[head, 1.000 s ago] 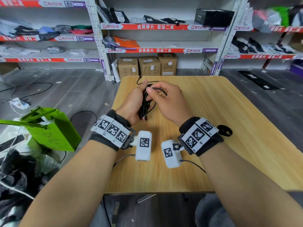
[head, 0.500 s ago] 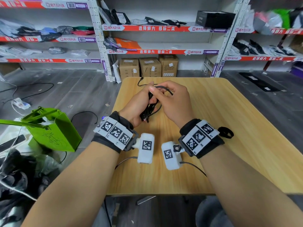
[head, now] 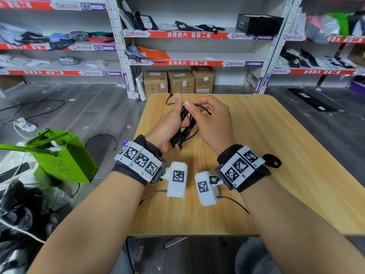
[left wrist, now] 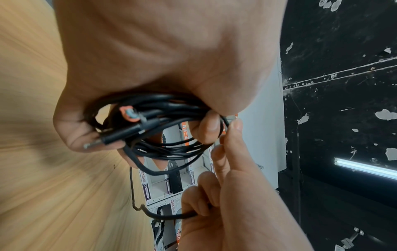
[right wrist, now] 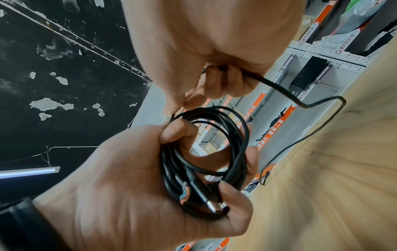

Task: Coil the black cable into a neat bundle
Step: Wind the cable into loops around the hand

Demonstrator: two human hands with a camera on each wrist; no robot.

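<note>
The black cable (head: 184, 125) is wound into several loops that my left hand (head: 169, 125) grips above the wooden table (head: 276, 155). In the right wrist view the coil (right wrist: 206, 152) lies across my left palm, with a plug and an orange tab at its lower end. My right hand (head: 209, 119) pinches the loose strand at the top of the coil. In the left wrist view its curled fingers (left wrist: 206, 200) hold the strand (left wrist: 150, 212). The free tail (right wrist: 300, 135) trails down to the far side of the table.
Shelves (head: 187, 34) with red labels stand behind the table, with cardboard boxes (head: 179, 82) on the floor below. A green bag (head: 63, 157) and loose cords lie on the floor to the left. A small black ring (head: 272, 161) sits by my right wrist.
Both hands have risen slightly and moved closer together. My right hand has brought the loose strand over the top of the coil, and the tail on the table is shorter.
</note>
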